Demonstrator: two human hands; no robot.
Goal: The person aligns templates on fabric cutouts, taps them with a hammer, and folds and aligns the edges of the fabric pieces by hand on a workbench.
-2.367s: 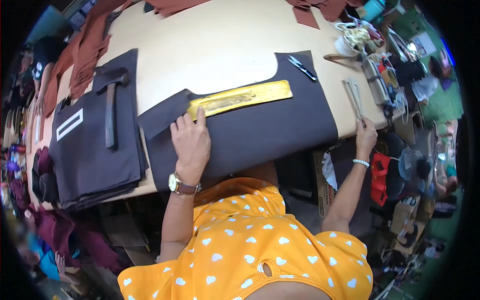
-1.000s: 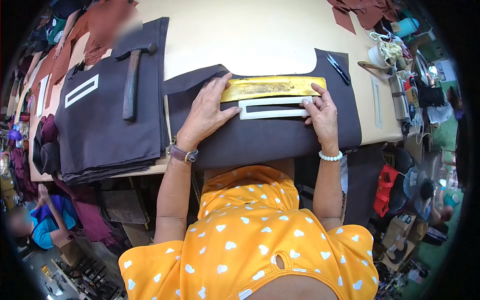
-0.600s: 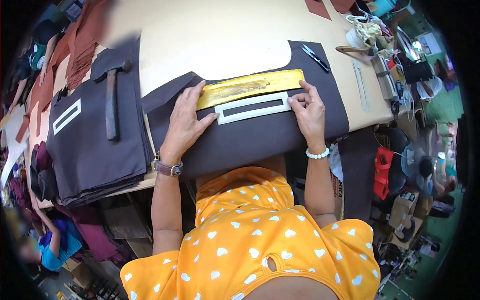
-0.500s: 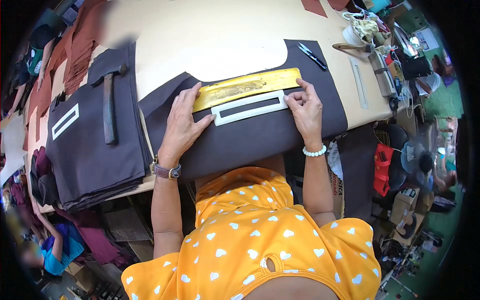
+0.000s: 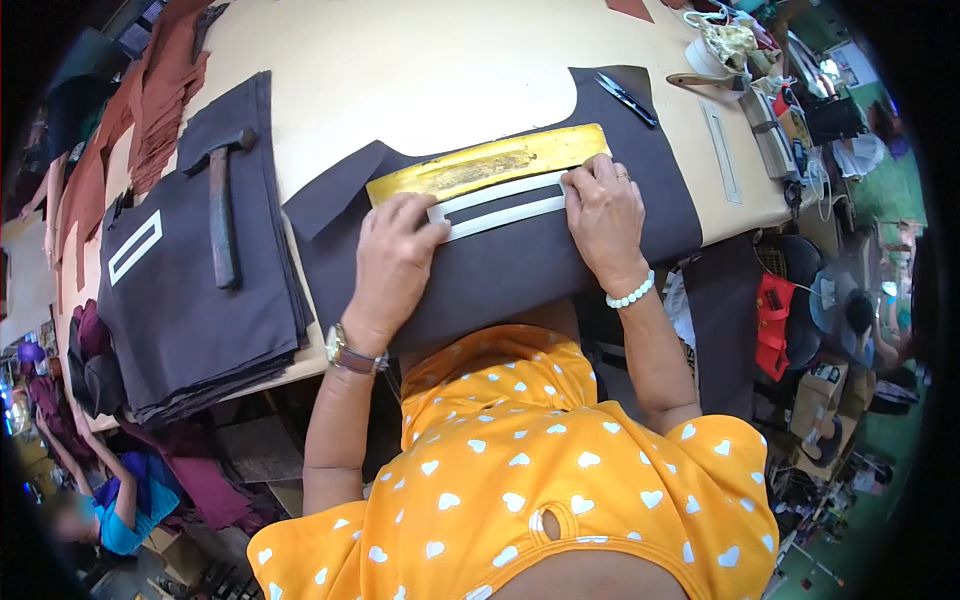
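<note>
A white rectangular frame with a long slot [image 5: 508,217] lies on a dark fabric piece [image 5: 500,275], along the lower edge of a yellow strip [image 5: 500,163] with a worn, dark-stained middle. At the frame's left end my left hand [image 5: 395,262] is closed, its thumb and curled fingers gripping the corner. My right hand [image 5: 606,218] likewise closes on the right end, its fingertips near the yellow strip. Both hands cover the frame's ends. Small dark-handled thread snips [image 5: 626,98] rest on the fabric's upper right part.
To the left, a hammer [image 5: 222,205] and another white frame [image 5: 135,247] lie on a stack of dark fabric [image 5: 190,330]. A brush [image 5: 705,80] and a clear ruler-like strip [image 5: 720,150] are at the right. Reddish-brown pieces [image 5: 150,100] lie at the far left.
My fingers have come off the yellow strip's ends and curled in over the white frame's ends. The frame now sits closer against the yellow strip. The view has shifted slightly.
</note>
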